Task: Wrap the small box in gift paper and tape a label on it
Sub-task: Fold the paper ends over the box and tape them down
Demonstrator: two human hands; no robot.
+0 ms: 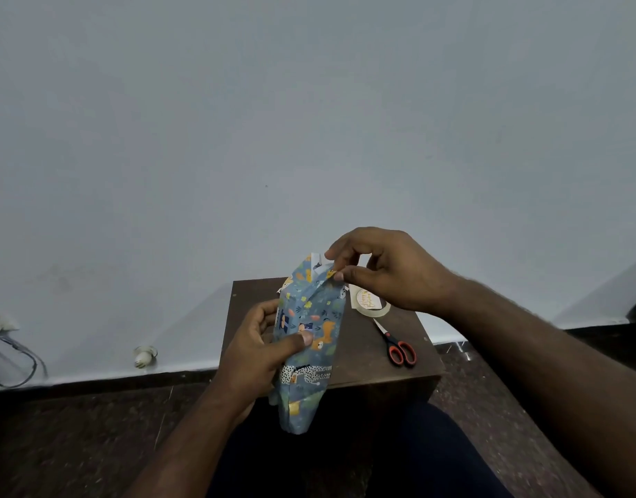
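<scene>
- Head view: my left hand (259, 350) grips the wrapped small box (307, 339) around its middle, thumb pressed on the front of the gift paper (302, 397), fingers curled round the back. Box is held upright in the air, just in front of the dark wooden table (363, 357), over my lap.
- My right hand (384, 271) pinches the top end flap of the paper btwn thumb & forefinger; other fingers loosely curled, holding nothing else.
- Step in hand, I reckon: closing the top end. To do it well: keep the left grip firm so the box doesn't slide inside the sleeve, pull the flap snug, crease it flat vs the box end, side folds tucked in first, then tape.
- Tape roll (372, 309) lies on the table behind the box w/ the round label (365, 300) inside its ring; scissors (397, 345), red handles, just beside it.
- Hidden/unclear: box itself fully covered, can't see it. Bottom end looks loose, maybe unfolded; can't tell. Back seam out of sight, taped or not unknown. Label text too small to read. White bits at the top could be the paper's underside.
</scene>
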